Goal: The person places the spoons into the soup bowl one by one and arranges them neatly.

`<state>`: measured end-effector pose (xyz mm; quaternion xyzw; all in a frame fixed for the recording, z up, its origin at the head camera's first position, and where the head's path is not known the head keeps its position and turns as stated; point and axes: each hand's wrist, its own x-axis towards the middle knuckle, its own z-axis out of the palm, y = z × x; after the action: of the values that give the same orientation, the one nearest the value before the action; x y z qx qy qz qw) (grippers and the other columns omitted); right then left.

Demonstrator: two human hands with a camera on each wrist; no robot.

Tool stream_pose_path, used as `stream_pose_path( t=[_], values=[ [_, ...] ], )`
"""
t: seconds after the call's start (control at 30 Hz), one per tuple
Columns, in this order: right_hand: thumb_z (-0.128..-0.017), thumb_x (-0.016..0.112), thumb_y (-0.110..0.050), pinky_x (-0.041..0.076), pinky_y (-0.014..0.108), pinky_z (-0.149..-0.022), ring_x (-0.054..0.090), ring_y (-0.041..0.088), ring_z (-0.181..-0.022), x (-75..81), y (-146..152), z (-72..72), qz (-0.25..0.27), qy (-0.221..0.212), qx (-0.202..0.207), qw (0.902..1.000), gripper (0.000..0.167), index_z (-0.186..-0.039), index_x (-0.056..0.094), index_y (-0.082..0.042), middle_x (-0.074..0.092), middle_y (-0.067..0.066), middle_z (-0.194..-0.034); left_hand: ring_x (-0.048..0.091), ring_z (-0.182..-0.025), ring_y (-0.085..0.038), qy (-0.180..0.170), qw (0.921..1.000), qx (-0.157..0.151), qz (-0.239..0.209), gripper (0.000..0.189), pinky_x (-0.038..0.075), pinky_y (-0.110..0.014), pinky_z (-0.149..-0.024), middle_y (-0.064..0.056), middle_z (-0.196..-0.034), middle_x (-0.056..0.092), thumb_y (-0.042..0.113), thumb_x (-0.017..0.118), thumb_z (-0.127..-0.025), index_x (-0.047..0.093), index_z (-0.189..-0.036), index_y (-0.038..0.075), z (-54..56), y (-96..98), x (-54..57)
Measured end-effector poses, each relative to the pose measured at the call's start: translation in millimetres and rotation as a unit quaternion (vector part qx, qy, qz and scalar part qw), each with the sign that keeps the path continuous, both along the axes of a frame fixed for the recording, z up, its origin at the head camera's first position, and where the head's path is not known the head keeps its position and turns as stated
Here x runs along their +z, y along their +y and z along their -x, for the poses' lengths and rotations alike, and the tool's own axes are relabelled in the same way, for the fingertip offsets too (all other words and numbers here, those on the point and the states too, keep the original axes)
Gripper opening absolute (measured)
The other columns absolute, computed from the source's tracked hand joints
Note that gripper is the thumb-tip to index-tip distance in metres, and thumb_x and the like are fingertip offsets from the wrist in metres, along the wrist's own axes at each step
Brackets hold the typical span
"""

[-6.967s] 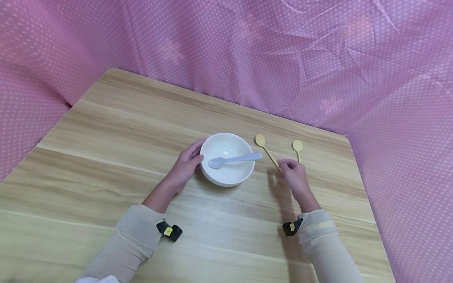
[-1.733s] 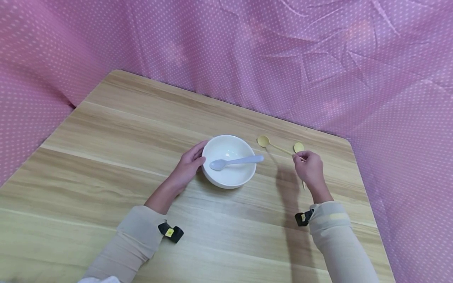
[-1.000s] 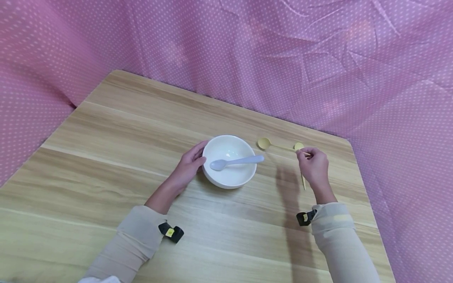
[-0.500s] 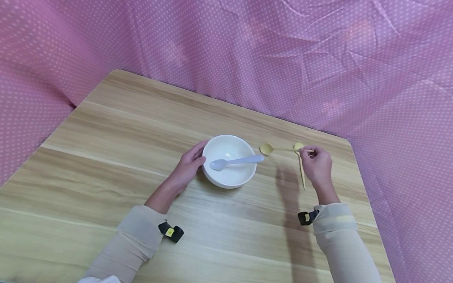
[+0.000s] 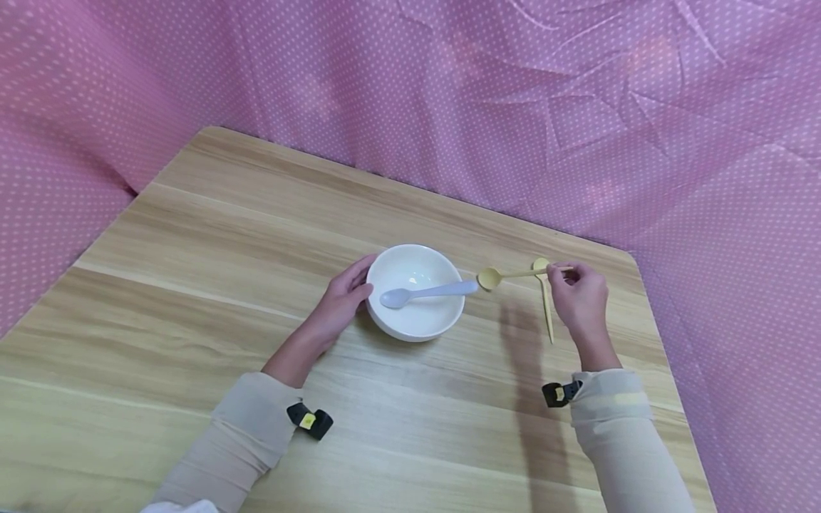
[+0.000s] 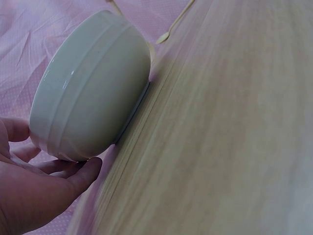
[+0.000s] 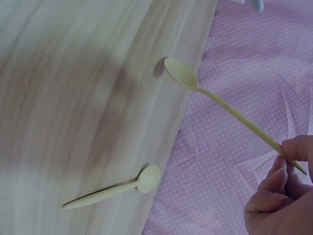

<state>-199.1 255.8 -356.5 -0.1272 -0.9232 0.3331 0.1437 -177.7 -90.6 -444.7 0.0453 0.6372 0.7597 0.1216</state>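
Note:
A white bowl (image 5: pixel 413 325) stands on the table with a pale blue spoon (image 5: pixel 442 289) lying across it, its handle over the right rim. My left hand (image 5: pixel 336 303) holds the bowl's left side, thumb at the rim and fingers against the outer wall (image 6: pixel 93 93). My right hand (image 5: pixel 582 303) pinches a yellowish spoon (image 5: pixel 489 278) by the end of its handle. That spoon's bowl end points left, just beyond the blue handle's tip; in the right wrist view the handle (image 7: pixel 239 117) slants over the table edge. A second yellowish spoon (image 5: pixel 547 310) lies below the held one.
The wood-grain table (image 5: pixel 410 434) has a rounded far left corner. Pink dotted cloth (image 5: pixel 410 92) hangs behind it and at both sides. A small black camera sits on each wrist (image 5: pixel 309 420).
My right hand has taken up the yellowish spoon, moved right and turned it from slanting to nearly level, its bowl end drifting toward the blue spoon's handle. My left hand stays on the bowl.

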Motion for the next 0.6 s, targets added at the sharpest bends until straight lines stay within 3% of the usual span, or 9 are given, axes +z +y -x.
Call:
stream_pose_path(
  t=[0.6],
  values=[
    [-0.091, 0.057, -0.027, 0.043, 0.01, -0.054, 0.052, 0.004, -0.07, 27.5, -10, -8.6, 0.042, 0.004, 0.0, 0.9991, 0.029, -0.102, 0.066, -0.002, 0.058, -0.002, -0.081, 0.023, -0.141, -0.013, -0.005, 1.0, -0.005, 0.001, 0.052, 0.025, -0.034, -0.115, -0.001, -0.155, 0.026, 0.005, 0.038, -0.099, 0.029, -0.148, 0.017, 0.8, -1.0, 1.0]
  ],
)
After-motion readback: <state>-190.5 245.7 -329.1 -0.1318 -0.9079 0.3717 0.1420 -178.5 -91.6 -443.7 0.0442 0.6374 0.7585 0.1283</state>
